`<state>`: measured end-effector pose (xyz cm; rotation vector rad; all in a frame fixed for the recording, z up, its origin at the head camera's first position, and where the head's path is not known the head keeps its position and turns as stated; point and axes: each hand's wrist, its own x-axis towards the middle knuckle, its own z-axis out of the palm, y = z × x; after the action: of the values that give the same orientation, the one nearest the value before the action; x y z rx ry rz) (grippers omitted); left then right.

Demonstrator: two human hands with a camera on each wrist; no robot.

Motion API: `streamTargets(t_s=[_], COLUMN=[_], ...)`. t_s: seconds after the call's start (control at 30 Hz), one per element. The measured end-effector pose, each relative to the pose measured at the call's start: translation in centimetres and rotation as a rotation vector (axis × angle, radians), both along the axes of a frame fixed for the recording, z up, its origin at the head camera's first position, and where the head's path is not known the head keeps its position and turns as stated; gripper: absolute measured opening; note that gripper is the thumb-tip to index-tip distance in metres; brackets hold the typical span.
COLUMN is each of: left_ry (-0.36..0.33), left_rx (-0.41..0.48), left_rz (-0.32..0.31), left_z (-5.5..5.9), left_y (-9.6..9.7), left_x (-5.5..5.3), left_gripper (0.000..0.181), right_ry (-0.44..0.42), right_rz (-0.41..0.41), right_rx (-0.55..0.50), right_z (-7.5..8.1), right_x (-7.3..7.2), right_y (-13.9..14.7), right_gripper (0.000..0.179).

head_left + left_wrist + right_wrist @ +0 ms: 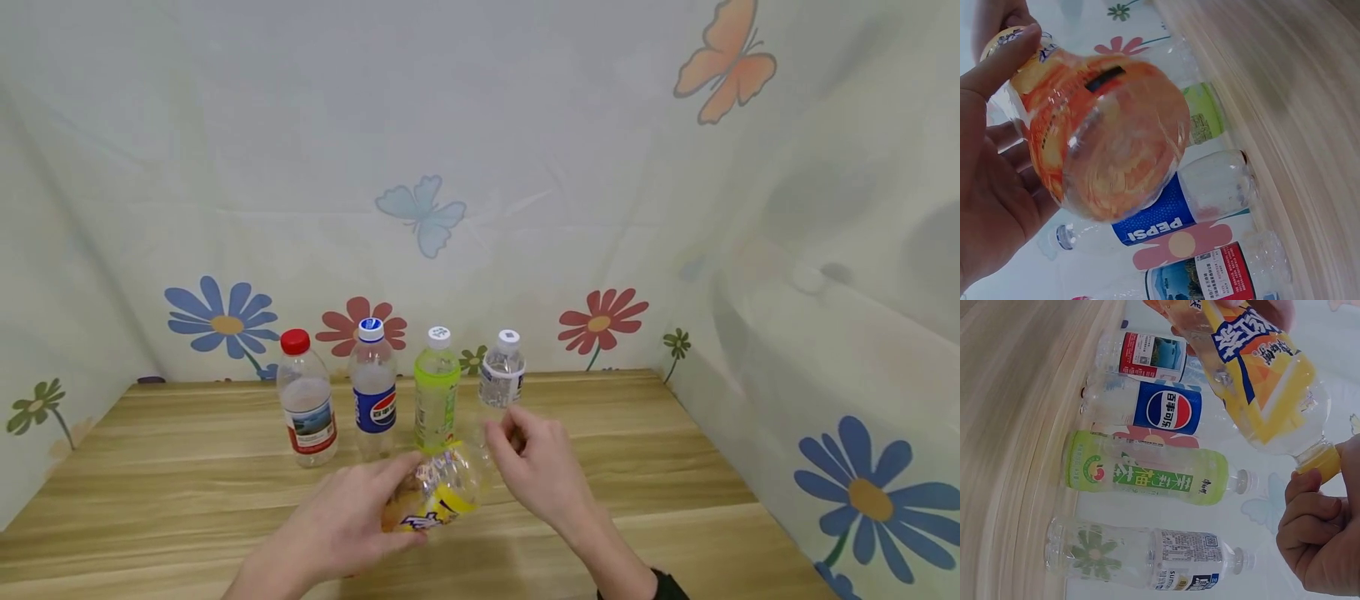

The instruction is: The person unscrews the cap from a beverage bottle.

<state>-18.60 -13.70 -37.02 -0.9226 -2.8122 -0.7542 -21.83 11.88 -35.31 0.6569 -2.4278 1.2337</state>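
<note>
My left hand grips an orange-and-yellow labelled drink bottle around its body, tilted over the table with its neck toward the right. Its clear base faces the left wrist camera. At the neck, the curled fingers and thumb of my right hand pinch the yellow cap, which sits on the bottle mouth. Just behind the held bottle stands a green-labelled bottle with a white cap. A clear water bottle with a white cap stands behind my right hand, its lower part partly hidden.
Further left on the wooden table stand an upright Pepsi bottle with a blue-and-white cap and a red-capped clear bottle. These bottles form a row before a flower-printed cloth, which also rises along both sides.
</note>
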Motion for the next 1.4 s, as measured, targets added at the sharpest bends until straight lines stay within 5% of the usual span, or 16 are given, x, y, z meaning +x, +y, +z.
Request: streamTargets(t_s=[0.2,0.9,1.4], left_ry=[0.061,0.081,0.054], left_rx=[-0.075,0.027,0.069], left_rz=[0.047,-0.030,-0.075], left_z=[0.21,-0.44,-0.47], left_y=[0.37,0.23,-0.15], left_x=[0.20,-0.01,-0.14], left_gripper=[0.074,0.057,0.056], right_ry=[-0.029,0.032,0.230], right_rz=[-0.043,0.032,0.182], right_rx=[0.038,-0.041,-0.092], right_z=[-0.04,0.13,-0.27], right_x=[-0.07,0.15,-0.25], right_y=[0.22,0.15,0.35], right_gripper=[0.040,0.030,0.031])
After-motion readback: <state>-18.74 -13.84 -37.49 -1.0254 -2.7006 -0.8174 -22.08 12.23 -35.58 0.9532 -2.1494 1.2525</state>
